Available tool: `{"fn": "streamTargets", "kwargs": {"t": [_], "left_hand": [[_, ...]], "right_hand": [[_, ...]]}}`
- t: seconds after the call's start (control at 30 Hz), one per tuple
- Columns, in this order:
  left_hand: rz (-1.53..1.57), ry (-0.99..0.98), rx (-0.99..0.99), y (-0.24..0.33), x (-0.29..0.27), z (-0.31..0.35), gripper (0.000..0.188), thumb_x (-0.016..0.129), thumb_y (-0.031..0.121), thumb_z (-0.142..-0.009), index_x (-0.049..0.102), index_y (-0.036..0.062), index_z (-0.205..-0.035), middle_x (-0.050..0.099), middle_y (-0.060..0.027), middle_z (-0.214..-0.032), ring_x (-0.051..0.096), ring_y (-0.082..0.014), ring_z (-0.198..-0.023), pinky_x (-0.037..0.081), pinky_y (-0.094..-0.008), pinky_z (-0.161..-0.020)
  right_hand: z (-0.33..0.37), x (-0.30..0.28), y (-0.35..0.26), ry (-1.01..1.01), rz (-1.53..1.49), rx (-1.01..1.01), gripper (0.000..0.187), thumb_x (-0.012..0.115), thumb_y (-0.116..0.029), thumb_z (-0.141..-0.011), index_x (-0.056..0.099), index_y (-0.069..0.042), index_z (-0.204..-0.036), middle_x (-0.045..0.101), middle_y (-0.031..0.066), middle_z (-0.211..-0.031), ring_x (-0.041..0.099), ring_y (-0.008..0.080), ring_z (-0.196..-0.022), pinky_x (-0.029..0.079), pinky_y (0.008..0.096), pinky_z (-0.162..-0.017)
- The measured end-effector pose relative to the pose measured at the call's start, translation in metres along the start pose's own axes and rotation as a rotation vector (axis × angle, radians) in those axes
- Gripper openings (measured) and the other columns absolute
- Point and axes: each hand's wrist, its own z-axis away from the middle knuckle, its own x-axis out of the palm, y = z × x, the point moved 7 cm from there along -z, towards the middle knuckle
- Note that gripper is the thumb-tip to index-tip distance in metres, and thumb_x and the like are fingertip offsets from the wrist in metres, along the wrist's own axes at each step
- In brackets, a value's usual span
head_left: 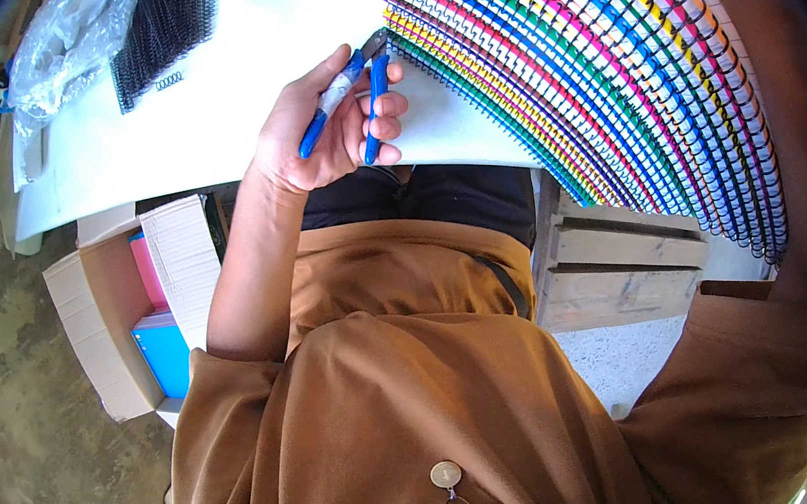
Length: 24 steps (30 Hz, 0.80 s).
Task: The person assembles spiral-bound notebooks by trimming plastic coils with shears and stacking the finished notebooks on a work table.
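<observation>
In my left hand [333, 125], palm up with fingers curled, I hold a pair of blue-handled pliers [380, 94]. White wrapping covers part of one handle, and the handles are spread apart. The pliers' dark jaws point up and to the right, close to a large stack of spiral-bound notebooks [594, 77]. These lie fanned out, with black coils and edges of many colours facing me. My right arm [802, 132] reaches up along the right rim of the view. Its hand is out of sight.
A white table [295, 23] carries the notebooks, a bundle of black spiral coils [161, 40], a loose coil [169, 79] and a clear plastic bag [67, 56]. A cardboard box [109, 318] with pink and blue items stands below left. A wooden crate [617, 266] stands below right.
</observation>
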Motion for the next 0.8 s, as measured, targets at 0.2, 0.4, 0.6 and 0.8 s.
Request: {"fn": "streamTargets", "kwargs": {"t": [0.2,0.4,0.6,0.8], "left_hand": [[-1.996,0.888,-0.124,0.033,0.037,0.003,0.052,0.028,0.045,-0.099,0.055,0.0003,-0.103,0.054,-0.0094,-0.073,0.057,-0.0152,-0.064,0.052,-0.0323,-0.061],[-0.457,0.371,-0.067,0.003,0.002,0.01,0.059,0.023,0.047,-0.098,0.05,-0.0009,-0.121,0.06,-0.0228,-0.106,0.059,-0.0337,-0.105,0.051,-0.0528,-0.082],[-0.132,0.066,-0.042,-0.001,-0.014,0.004,0.066,0.014,0.049,-0.098,0.047,-0.0025,-0.122,0.059,-0.0222,-0.108,0.057,-0.0353,-0.109,0.043,-0.0593,-0.091],[-0.027,0.16,-0.034,-0.014,-0.009,0.002,0.057,0.023,0.046,-0.099,0.041,-0.0009,-0.126,0.055,-0.0184,-0.104,0.054,-0.0364,-0.109,0.04,-0.0671,-0.09]], "right_hand": [[0.0,0.004,0.004,-0.001,-0.001,0.011,0.021,0.058,-0.012,-0.072,0.068,0.0,-0.086,0.065,0.0145,-0.084,0.06,0.0228,-0.076,0.047,0.0329,-0.068],[0.003,-0.003,0.001,0.016,0.003,0.006,0.021,0.058,-0.012,-0.072,0.068,0.0,-0.086,0.065,0.0149,-0.084,0.06,0.0232,-0.077,0.047,0.0332,-0.068],[0.002,-0.002,-0.001,0.013,0.008,0.001,0.021,0.057,-0.012,-0.072,0.069,0.0,-0.086,0.065,0.0153,-0.084,0.06,0.0237,-0.077,0.047,0.0335,-0.069],[0.002,-0.001,0.001,0.009,0.009,0.007,0.022,0.057,-0.012,-0.072,0.069,0.0,-0.086,0.065,0.0156,-0.085,0.06,0.0241,-0.077,0.047,0.0338,-0.069]]}}
